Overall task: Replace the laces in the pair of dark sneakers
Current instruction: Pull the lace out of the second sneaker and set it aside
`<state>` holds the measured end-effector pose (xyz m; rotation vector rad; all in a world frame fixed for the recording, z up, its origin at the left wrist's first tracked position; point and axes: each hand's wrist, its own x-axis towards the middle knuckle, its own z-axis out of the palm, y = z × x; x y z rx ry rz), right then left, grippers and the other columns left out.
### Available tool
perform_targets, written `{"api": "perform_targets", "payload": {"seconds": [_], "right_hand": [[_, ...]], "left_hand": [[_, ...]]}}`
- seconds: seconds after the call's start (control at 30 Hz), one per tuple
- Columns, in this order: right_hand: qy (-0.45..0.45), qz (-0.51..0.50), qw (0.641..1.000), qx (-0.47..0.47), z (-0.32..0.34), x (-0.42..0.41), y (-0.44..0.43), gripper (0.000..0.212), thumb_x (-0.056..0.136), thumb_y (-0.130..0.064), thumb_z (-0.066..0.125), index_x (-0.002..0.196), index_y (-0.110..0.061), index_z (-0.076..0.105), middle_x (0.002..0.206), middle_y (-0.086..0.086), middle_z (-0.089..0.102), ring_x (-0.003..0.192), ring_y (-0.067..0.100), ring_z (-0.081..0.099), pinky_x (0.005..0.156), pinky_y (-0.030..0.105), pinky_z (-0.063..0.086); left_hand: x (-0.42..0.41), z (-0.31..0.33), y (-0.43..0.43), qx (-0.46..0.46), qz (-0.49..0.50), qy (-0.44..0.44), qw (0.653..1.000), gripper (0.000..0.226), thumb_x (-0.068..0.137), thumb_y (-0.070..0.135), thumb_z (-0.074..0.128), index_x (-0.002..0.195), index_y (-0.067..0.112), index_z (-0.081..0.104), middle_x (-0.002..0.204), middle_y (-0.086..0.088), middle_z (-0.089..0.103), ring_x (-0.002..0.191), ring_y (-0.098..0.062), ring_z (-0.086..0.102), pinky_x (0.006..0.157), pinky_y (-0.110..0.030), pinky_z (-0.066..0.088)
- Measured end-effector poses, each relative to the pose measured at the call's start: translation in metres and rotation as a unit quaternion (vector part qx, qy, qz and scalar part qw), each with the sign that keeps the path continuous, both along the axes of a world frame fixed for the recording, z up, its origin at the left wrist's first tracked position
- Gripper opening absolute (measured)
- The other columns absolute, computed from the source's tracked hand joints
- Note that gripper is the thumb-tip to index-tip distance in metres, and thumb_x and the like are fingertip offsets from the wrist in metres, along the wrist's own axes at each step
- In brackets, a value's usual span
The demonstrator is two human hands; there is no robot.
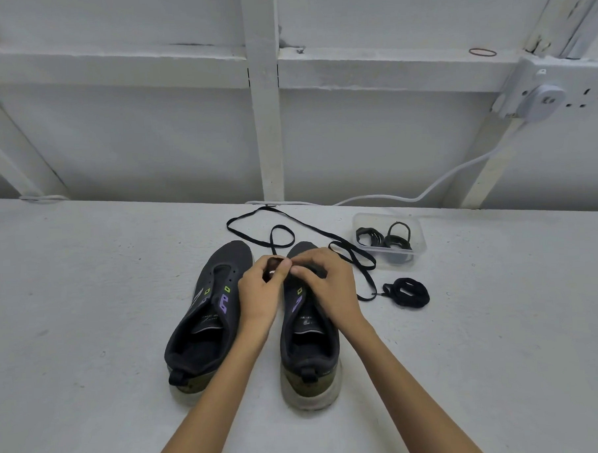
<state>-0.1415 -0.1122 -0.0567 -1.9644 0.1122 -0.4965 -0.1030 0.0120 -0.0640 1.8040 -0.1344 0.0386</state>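
From the head view we see the pair of dark sneakers standing side by side on the white bench [88, 304], heels near us and toes pointing far. The left sneaker [205, 319] has bare eyelets. Both hands work at the far end of the eyelet rows on the right sneaker [310, 349]. The left hand [259, 293] has its fingers curled and pinches a flat black lace [352, 253] just above the shoe. The right hand [327, 286] curls its fingers down onto that sneaker's upper, its fingertips touching the left hand's. The lace trails away from the hands in loose loops across the bench, far and to the right. A coiled black lace bundle [408, 291] lies right of the sneakers. Beyond it sits a clear plastic container [419, 228] holding more dark coils.
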Motion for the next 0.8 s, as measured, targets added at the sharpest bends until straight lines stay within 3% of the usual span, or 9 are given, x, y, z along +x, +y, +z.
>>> {"api": "perform_targets", "payload": {"seconds": [0.13, 0.23, 0.37, 0.47, 0.53, 0.63, 0.8], "right_hand": [[-0.003, 0.012, 0.999, 0.035, 0.018, 0.005, -0.006, 0.013, 0.087, -0.008, 0.066, 0.088, -0.016, 0.076, 0.082, -0.011, 0.073, 0.082, 0.004, 0.066, 0.079, 0.022, 0.050], [-0.042, -0.006, 0.996, 0.080, 0.040, 0.011, -0.013, 0.016, 0.089, -0.009, 0.066, 0.084, -0.022, 0.071, 0.078, -0.015, 0.071, 0.076, 0.002, 0.064, 0.074, 0.019, 0.049], [-0.044, -0.025, 0.996, 0.078, 0.058, 0.019, -0.021, 0.004, 0.086, -0.015, 0.072, 0.083, -0.015, 0.074, 0.077, -0.005, 0.073, 0.071, 0.006, 0.063, 0.069, 0.019, 0.050], [0.015, 0.011, 0.999, 0.037, 0.052, 0.016, -0.021, 0.018, 0.084, -0.008, 0.070, 0.073, -0.022, 0.071, 0.063, -0.012, 0.069, 0.060, -0.003, 0.060, 0.061, 0.014, 0.047], [0.055, 0.024, 0.998, -0.015, 0.042, 0.008, -0.018, 0.027, 0.081, -0.009, 0.065, 0.064, -0.028, 0.062, 0.053, -0.016, 0.062, 0.053, -0.005, 0.056, 0.054, 0.012, 0.041], [0.057, 0.066, 0.996, -0.010, 0.029, -0.009, -0.015, 0.004, 0.075, -0.013, 0.072, 0.072, -0.014, 0.071, 0.066, -0.004, 0.070, 0.062, 0.008, 0.063, 0.061, 0.024, 0.049], [0.029, 0.129, 0.991, 0.000, 0.052, -0.035, -0.024, 0.007, 0.078, -0.002, 0.075, 0.076, -0.009, 0.075, 0.070, -0.002, 0.070, 0.066, 0.007, 0.061, 0.067, 0.017, 0.047]], "left_hand": [[-0.004, 0.017, 0.004, -0.071, -0.061, 0.037, 0.995, 0.012, 0.091, 0.021, 0.065, 0.090, 0.010, 0.070, 0.077, -0.003, 0.071, 0.072, -0.008, 0.065, 0.073, -0.018, 0.052], [-0.011, 0.037, 0.006, -0.129, -0.166, 0.103, 0.972, 0.017, 0.093, 0.018, 0.060, 0.089, 0.003, 0.069, 0.072, -0.005, 0.069, 0.062, -0.012, 0.061, 0.068, -0.020, 0.052], [-0.016, 0.063, 0.009, -0.142, -0.306, 0.139, 0.931, 0.023, 0.091, 0.029, 0.059, 0.084, 0.010, 0.072, 0.076, -0.007, 0.070, 0.060, -0.015, 0.060, 0.069, -0.025, 0.051], [-0.017, 0.080, 0.002, -0.279, -0.337, 0.176, 0.882, 0.022, 0.092, 0.023, 0.057, 0.087, 0.010, 0.075, 0.083, -0.011, 0.072, 0.070, -0.018, 0.068, 0.073, -0.027, 0.055], [-0.014, 0.088, -0.004, -0.342, -0.339, 0.170, 0.860, 0.024, 0.090, 0.021, 0.056, 0.098, 0.007, 0.074, 0.096, -0.013, 0.073, 0.086, -0.022, 0.071, 0.081, -0.030, 0.056], [-0.004, 0.094, -0.008, -0.357, -0.330, 0.146, 0.861, 0.033, 0.093, 0.016, 0.049, 0.118, 0.001, 0.064, 0.118, -0.018, 0.067, 0.112, -0.028, 0.064, 0.098, -0.035, 0.051], [0.015, 0.088, -0.001, -0.310, -0.315, 0.150, 0.884, 0.037, 0.097, 0.014, 0.044, 0.127, -0.005, 0.055, 0.126, -0.019, 0.063, 0.121, -0.029, 0.059, 0.103, -0.036, 0.047]]}}
